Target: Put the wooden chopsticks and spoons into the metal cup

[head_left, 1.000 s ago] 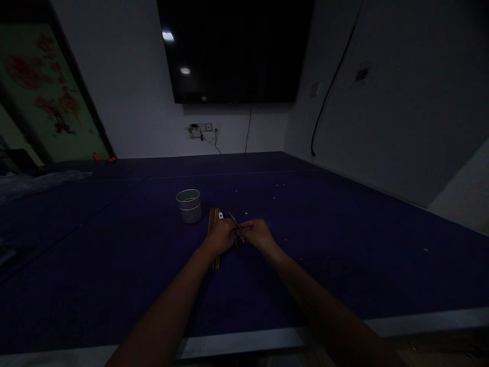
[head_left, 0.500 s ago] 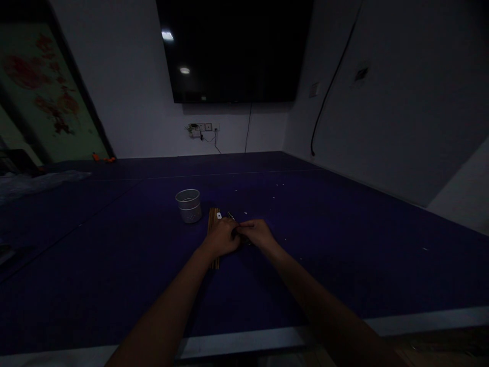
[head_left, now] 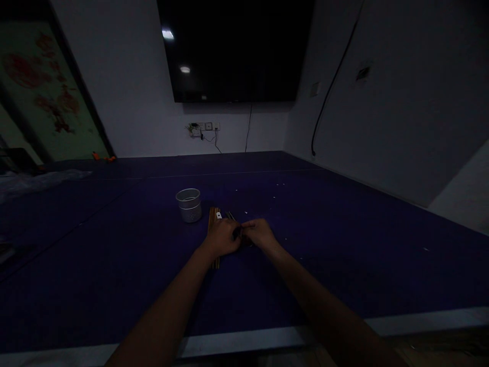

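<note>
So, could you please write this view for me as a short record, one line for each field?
Light: dim
Surface: dark purple top with small white scraps
Left grip: over the brown sticks, which show beyond and below it
Right grip: close against the left grip; what it holds is too dark to tell
Near the left grip: slim rods and a small white piece
Container: metal cup, upright, left of the sticks, apart from both grips
Background: large dark screen
</note>
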A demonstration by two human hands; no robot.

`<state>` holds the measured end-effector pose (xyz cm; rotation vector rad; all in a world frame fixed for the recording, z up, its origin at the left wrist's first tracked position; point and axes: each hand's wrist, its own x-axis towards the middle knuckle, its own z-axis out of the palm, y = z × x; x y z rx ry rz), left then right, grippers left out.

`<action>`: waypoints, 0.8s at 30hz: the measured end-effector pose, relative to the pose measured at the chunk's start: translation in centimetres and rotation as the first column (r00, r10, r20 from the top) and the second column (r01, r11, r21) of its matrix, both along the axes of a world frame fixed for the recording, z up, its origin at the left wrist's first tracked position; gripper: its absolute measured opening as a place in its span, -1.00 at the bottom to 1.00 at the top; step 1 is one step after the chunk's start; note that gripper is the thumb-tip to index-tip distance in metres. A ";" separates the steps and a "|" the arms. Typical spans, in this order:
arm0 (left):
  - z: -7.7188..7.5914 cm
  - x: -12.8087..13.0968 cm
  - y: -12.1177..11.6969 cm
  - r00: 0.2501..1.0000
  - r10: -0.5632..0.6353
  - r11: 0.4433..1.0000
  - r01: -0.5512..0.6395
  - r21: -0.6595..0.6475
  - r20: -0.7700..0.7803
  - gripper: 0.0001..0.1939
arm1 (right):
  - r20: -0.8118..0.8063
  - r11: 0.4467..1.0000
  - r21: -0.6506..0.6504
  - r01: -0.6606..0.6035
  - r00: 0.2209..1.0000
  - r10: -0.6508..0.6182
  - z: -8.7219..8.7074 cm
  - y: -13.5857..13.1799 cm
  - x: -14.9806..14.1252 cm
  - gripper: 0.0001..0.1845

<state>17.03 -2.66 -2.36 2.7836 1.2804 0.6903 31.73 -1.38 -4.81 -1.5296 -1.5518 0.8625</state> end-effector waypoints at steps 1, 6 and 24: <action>0.0 0.0 0.0 1.000 -0.001 1.000 0.001 -0.009 0.008 -0.72 | 0.003 1.000 0.001 -0.003 1.000 0.003 0.0 0.0 0.0 -0.75; 0.2 -0.3 0.3 0.993 0.042 0.999 -0.041 -0.012 0.107 -0.77 | 0.024 1.000 0.019 -0.008 1.000 0.008 -0.1 -0.2 -0.1 -0.75; -0.4 -1.1 1.6 0.869 0.467 0.884 -0.456 -0.097 0.165 -0.79 | 0.109 0.996 0.074 0.053 0.992 -0.061 0.9 -1.0 -0.4 -0.67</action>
